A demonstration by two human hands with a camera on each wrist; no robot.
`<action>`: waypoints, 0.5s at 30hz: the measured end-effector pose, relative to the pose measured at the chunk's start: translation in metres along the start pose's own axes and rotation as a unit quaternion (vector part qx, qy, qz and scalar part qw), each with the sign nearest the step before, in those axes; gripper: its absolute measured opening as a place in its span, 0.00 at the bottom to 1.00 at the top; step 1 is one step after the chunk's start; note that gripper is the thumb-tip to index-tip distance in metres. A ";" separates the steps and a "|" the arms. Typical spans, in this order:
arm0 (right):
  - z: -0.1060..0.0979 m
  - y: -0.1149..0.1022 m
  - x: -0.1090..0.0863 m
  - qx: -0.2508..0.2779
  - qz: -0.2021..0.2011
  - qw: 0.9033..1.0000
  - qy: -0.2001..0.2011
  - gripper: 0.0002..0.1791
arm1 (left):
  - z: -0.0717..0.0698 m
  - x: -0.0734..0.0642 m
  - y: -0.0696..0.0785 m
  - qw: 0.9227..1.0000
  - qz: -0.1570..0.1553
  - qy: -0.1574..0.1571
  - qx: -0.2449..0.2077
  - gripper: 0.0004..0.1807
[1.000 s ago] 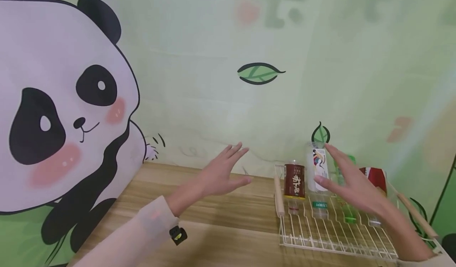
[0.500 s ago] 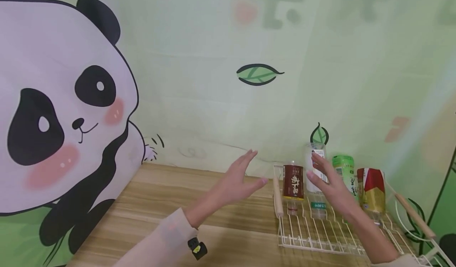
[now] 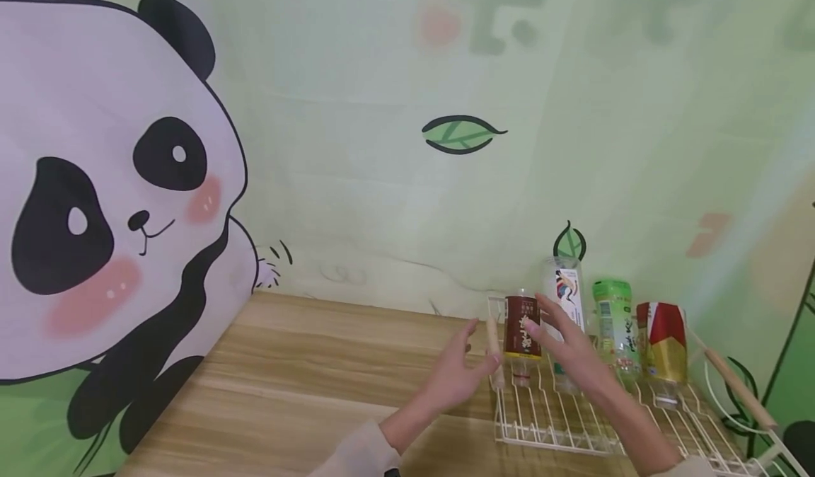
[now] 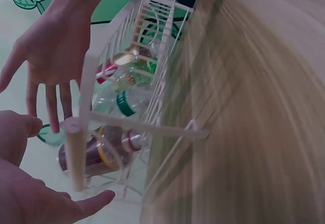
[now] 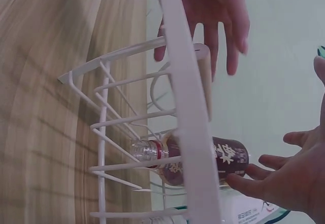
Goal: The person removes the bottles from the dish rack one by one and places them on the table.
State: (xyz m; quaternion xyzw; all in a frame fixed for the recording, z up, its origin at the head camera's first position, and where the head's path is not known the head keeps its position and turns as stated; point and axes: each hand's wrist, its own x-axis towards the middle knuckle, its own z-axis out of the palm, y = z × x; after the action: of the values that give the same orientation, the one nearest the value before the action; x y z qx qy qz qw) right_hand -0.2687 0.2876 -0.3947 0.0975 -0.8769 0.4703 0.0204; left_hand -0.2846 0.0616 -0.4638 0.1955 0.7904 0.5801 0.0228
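A bottle with a dark red label stands neck down at the left end of a white wire rack. My right hand reaches over the rack with fingers spread; in the right wrist view a fingertip is right at the bottle's base. My left hand is beside the rack's left wooden handle, fingers loosely bent and thumb apart. Neither hand grips anything. Behind the right hand, a clear bottle with a white label is partly hidden.
Farther right in the rack stand a green-labelled bottle and a bottle with a red and gold label. A second wooden handle is at the right end. The wooden table meets a printed wall cloth.
Both hands have moved: the left hand rightward and down to the rack's handle, the right hand leftward to the dark red bottle. The rack and bottles stay in place.
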 end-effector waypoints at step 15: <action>0.020 0.009 0.009 -0.019 0.030 0.999 0.014 0.48 | 0.023 -0.006 -0.013 0.997 -0.020 -0.011 -0.078 0.42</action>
State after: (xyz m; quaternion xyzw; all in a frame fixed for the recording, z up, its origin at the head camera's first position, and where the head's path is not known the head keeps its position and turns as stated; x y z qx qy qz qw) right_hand -0.2779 0.2748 -0.4125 0.0641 -0.8879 0.4551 0.0205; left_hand -0.2770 0.0776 -0.4841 0.1837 0.7462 0.6372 0.0584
